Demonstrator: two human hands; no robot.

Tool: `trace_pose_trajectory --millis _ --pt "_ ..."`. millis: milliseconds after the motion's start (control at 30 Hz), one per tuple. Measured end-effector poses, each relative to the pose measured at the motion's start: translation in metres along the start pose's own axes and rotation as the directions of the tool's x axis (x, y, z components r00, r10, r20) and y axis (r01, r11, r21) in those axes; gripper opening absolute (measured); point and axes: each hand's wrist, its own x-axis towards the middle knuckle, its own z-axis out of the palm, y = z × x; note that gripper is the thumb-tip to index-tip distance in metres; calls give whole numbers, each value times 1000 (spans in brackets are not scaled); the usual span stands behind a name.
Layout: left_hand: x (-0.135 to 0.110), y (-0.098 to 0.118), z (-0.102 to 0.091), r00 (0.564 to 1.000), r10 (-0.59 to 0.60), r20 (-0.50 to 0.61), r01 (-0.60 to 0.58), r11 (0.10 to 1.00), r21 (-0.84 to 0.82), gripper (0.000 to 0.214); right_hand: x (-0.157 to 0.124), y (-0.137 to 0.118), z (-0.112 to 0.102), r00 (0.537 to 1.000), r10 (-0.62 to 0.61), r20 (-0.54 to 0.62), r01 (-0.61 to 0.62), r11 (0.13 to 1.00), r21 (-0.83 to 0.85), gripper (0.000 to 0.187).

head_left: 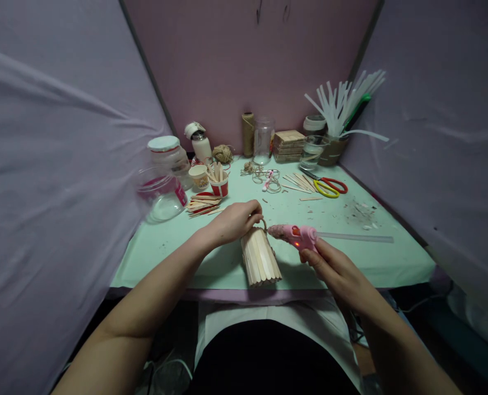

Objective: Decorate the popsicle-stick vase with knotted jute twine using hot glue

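My left hand [240,218] is closed at the far end of a cup-shaped piece covered in wooden craft sticks [262,258], which lies tilted near the table's front edge. A short curved length of brown twine [264,224] runs from its fingertips to the rim of that piece. My right hand [325,263] is wrapped round the handle of a pink glue gun [295,235] with its orange light lit. The gun's nozzle is close to the twine at the rim; whether they touch I cannot tell. A long translucent glue stick [359,237] sticks out of the gun's back.
Scissors [328,186] and loose craft sticks [299,182] lie at the right back. On the left stand clear jars [162,197] and a red-and-white cup [219,186] of sticks. A twine roll [248,134] and a pot of white glue sticks [333,149] stand behind.
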Motion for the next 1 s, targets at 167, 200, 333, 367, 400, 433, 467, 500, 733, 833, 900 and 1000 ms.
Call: trace_pose_trajectory --millis 167,200,333,367,400,433,467,500,733,833,900,1000 --pt "0 0 0 1000 -5 4 5 1000 -1 16 1 2 0 1000 6 5 -6 1000 29 31" --pt "0 0 0 1000 -6 5 6 1000 -3 16 1 2 0 1000 8 4 -8 999 34 31" --pt "-1 1 -1 1000 -8 10 9 1000 -27 16 0 2 -1 1000 31 1 -31 998 49 32" --pt "-1 1 -2 1000 -8 12 8 999 -32 16 0 1 -1 999 36 1 -36 998 54 32" --pt "-1 1 -2 1000 -8 13 8 999 -34 17 0 1 -1 999 40 1 -40 998 58 32" --pt "-1 1 -2 1000 -9 15 9 999 -33 17 0 1 -1 999 42 0 -42 997 63 31" --pt "-1 1 -2 1000 -11 15 11 999 -31 17 0 1 -1 999 44 0 -44 997 68 31" --pt "-1 1 -2 1000 -13 15 14 1000 -28 17 0 0 -1 999 44 -1 -44 996 72 31" --pt "0 1 -2 1000 -16 16 17 1000 -24 16 -1 -1 0 999 44 -9 -43 995 96 32" --pt "-1 1 -2 999 -25 20 26 999 -23 16 0 -2 0 998 57 -11 -56 994 96 32" --pt "-1 1 -2 999 -28 21 28 999 -24 16 0 -2 0 998 65 -13 -63 993 95 32" --pt "0 1 -2 1000 -23 18 23 999 -27 16 0 -2 0 998 63 -14 -61 993 97 32"
